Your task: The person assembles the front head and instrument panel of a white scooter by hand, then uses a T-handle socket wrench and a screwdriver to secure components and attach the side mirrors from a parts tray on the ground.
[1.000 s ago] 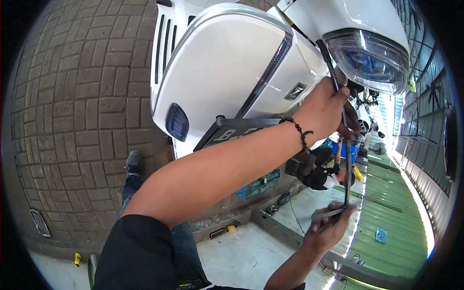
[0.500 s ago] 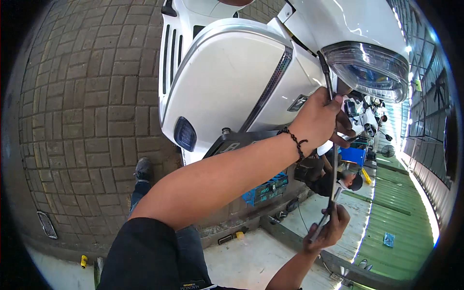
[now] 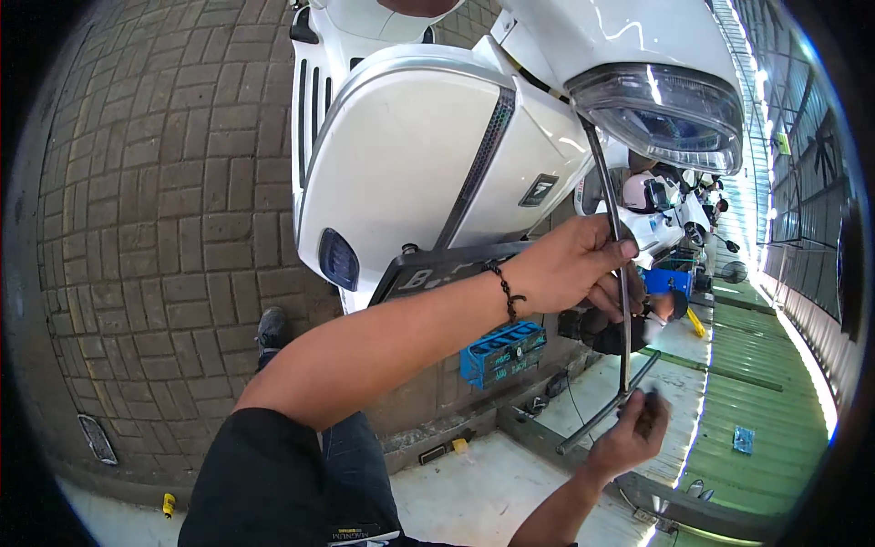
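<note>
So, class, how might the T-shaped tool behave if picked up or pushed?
The tool is likely stiff: its long shaft looks straight in the left hand. It may feel heavy for its thinness, given its metallic look. Laid down, its crossbar would probably stop it rolling.

Two hands — one T-handle, one bracelet

The brown brick paving is topped by a blue crate and a dark shoe; pale floor is edged by a yellow bottle.
</note>
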`<state>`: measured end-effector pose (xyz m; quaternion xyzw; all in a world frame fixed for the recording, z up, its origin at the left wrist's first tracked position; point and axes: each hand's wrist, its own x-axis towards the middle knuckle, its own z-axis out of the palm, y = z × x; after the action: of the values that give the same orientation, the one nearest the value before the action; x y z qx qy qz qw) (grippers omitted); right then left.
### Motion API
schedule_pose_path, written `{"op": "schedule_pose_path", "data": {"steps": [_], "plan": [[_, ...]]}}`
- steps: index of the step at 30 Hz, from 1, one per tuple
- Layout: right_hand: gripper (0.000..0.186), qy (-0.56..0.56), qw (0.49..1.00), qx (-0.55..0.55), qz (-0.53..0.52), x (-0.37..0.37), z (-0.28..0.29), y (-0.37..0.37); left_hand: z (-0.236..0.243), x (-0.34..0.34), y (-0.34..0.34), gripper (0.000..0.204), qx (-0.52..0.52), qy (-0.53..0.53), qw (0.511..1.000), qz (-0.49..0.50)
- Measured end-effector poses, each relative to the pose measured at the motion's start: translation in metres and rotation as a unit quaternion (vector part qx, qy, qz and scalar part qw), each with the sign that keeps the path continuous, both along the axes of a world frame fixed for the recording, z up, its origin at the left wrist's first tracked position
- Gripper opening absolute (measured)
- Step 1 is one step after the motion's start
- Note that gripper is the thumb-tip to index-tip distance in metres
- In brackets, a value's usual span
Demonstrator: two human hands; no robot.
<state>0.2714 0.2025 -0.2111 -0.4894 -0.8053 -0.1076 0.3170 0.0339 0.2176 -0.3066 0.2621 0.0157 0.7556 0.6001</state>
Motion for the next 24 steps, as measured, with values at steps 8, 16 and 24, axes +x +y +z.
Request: {"op": "schedule_pose_path", "data": {"steps": [8, 16, 24], "plan": [[0.051, 0.161, 0.971, -0.176, 0.029, -0.024, 0.010, -0.008, 0.020, 0.000, 0.004, 0.034, 0.001, -0.053, 0.999, -0.004], [0.049, -0.070, 0.985, 0.077, 0.137, -0.019, 0.020, 0.001, 0.011, 0.002, 0.010, 0.033, -0.068, -0.008, 0.997, 0.028], [0.060, 0.234, 0.920, -0.255, 0.182, -0.019, 0.014, -0.004, 0.028, -0.003, -0.002, 0.032, -0.050, -0.063, 0.997, 0.018]]}}
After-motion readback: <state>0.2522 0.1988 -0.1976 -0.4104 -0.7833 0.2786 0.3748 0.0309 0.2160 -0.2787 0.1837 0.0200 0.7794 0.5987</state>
